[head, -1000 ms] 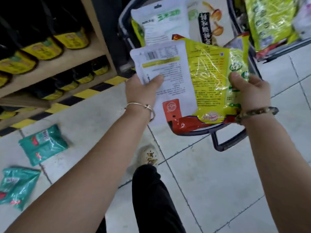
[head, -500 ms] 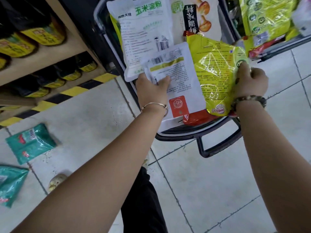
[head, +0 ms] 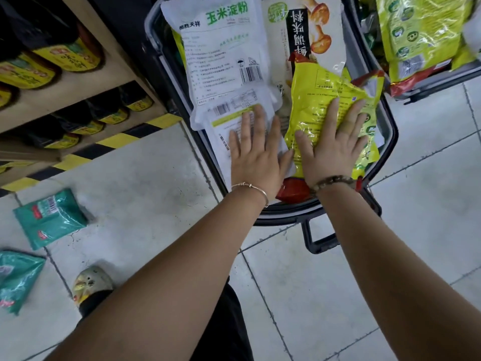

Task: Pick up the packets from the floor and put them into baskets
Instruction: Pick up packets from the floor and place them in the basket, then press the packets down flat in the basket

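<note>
A dark grey basket (head: 389,131) stands on the floor, full of packets. My left hand (head: 256,155) lies flat with straight fingers on a white packet (head: 221,131) at the basket's near left. Beside it, my right hand (head: 331,144) presses flat on a yellow packet (head: 320,95) with a red end. Behind them lie a larger white packet with green lettering (head: 221,48) and a cream packet printed with mushrooms (head: 312,29). Two green packets (head: 49,217) (head: 15,277) lie on the floor at the left.
A wooden shelf (head: 86,84) of dark bottles with yellow labels runs along the left, with yellow-black tape at its foot. A second basket (head: 426,82) with yellow-green packets stands at the top right. My shoe (head: 89,282) is near the green packets. White tiles lie to the right.
Both hands have let go of the white and yellow packets, lowered them into the basket, and now lie flat on top. The view has moved closer over the basket.
</note>
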The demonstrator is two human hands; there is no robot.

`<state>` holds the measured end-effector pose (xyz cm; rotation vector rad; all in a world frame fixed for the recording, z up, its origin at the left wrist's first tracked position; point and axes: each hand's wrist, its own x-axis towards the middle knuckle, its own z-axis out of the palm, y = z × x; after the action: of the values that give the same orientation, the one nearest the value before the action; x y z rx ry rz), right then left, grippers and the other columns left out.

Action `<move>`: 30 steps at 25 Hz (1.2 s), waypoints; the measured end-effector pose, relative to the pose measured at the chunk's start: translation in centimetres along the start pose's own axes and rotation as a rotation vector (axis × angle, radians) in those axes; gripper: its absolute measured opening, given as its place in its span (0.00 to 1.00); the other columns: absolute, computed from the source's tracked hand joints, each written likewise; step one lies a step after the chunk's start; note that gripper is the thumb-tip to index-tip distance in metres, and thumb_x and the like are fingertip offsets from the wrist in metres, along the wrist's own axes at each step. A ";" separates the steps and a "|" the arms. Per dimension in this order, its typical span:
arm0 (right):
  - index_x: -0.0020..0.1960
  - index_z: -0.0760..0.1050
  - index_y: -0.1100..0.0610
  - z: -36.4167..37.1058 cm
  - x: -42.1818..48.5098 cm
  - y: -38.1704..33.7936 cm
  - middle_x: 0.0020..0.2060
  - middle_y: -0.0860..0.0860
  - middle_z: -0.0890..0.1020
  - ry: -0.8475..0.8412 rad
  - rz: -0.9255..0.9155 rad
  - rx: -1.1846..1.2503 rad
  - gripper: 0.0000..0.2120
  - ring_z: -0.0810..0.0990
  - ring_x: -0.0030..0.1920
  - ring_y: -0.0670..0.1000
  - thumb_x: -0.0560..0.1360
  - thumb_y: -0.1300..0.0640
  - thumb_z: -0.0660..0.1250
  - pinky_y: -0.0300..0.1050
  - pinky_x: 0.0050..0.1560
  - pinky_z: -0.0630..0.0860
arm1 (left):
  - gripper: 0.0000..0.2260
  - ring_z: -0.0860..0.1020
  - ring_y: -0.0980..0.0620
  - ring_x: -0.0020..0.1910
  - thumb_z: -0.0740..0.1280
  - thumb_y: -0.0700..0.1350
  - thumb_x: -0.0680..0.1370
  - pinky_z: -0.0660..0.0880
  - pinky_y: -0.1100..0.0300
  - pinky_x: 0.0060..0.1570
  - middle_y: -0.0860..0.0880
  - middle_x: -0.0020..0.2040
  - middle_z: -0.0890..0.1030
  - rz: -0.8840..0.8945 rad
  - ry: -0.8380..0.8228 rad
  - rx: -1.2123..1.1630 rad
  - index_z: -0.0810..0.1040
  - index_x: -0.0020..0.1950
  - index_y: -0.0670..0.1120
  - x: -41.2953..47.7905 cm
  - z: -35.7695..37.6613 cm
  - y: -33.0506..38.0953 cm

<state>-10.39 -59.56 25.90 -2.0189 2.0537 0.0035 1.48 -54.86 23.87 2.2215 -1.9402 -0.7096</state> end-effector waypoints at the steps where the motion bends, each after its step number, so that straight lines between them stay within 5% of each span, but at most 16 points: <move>1: 0.77 0.42 0.51 0.4 0.5 0.1 0.75 0.60 0.40 0.006 -0.006 0.001 0.37 0.40 0.75 0.60 0.76 0.35 0.51 0.62 0.71 0.39 | 0.29 0.38 0.42 0.75 0.43 0.60 0.79 0.34 0.45 0.70 0.43 0.77 0.41 0.031 0.006 0.048 0.47 0.77 0.48 0.5 0.2 -0.3; 8: 0.76 0.39 0.49 0.8 2.8 0.5 0.75 0.58 0.40 -0.024 -0.025 -0.076 0.37 0.40 0.75 0.59 0.75 0.33 0.47 0.61 0.71 0.39 | 0.29 0.40 0.41 0.75 0.46 0.60 0.80 0.37 0.45 0.71 0.42 0.77 0.42 0.103 -0.034 0.155 0.47 0.77 0.48 2.4 -0.2 -0.5; 11: 0.76 0.41 0.49 -0.1 2.8 0.2 0.76 0.57 0.40 -0.041 -0.017 -0.065 0.37 0.41 0.75 0.58 0.75 0.35 0.51 0.60 0.72 0.40 | 0.29 0.40 0.44 0.76 0.54 0.57 0.79 0.38 0.47 0.72 0.44 0.78 0.43 0.145 -0.079 0.032 0.51 0.77 0.48 2.5 -1.7 -1.0; 15: 0.76 0.49 0.52 -1.8 1.1 -2.1 0.76 0.54 0.54 0.020 -0.122 0.065 0.37 0.52 0.75 0.56 0.73 0.44 0.59 0.59 0.73 0.49 | 0.26 0.54 0.46 0.75 0.63 0.49 0.76 0.52 0.51 0.73 0.43 0.76 0.57 0.153 0.006 -0.280 0.64 0.72 0.43 1.2 -5.0 -2.8; 18: 0.75 0.56 0.57 -2.4 -1.3 -5.8 0.72 0.57 0.63 0.055 -0.281 0.152 0.35 0.60 0.73 0.59 0.71 0.48 0.61 0.59 0.70 0.58 | 0.23 0.64 0.45 0.71 0.66 0.45 0.74 0.59 0.53 0.70 0.43 0.72 0.66 0.018 0.126 -0.501 0.70 0.69 0.42 -1.6 -6.9 -5.5; 23: 0.72 0.62 0.60 -0.5 -5.9 -15.6 0.66 0.61 0.72 -0.034 -0.474 0.203 0.32 0.69 0.67 0.61 0.71 0.50 0.62 0.58 0.64 0.67 | 0.21 0.66 0.46 0.69 0.67 0.41 0.73 0.60 0.61 0.66 0.43 0.68 0.70 -0.249 0.226 -0.610 0.71 0.66 0.41 -7.1 -8.8 -14.7; 30: 0.74 0.60 0.57 8.5 -15.7 -31.9 0.61 0.57 0.77 -0.299 -0.642 0.177 0.32 0.74 0.61 0.59 0.74 0.52 0.66 0.54 0.61 0.69 | 0.22 0.68 0.44 0.67 0.68 0.43 0.73 0.66 0.53 0.66 0.42 0.68 0.70 -0.517 0.320 -0.586 0.72 0.66 0.42 -18.8 -10.2 -32.7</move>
<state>22.57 -43.66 26.35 -2.2988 1.1318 0.0018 34.01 -33.27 25.68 2.2544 -0.8615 -0.7830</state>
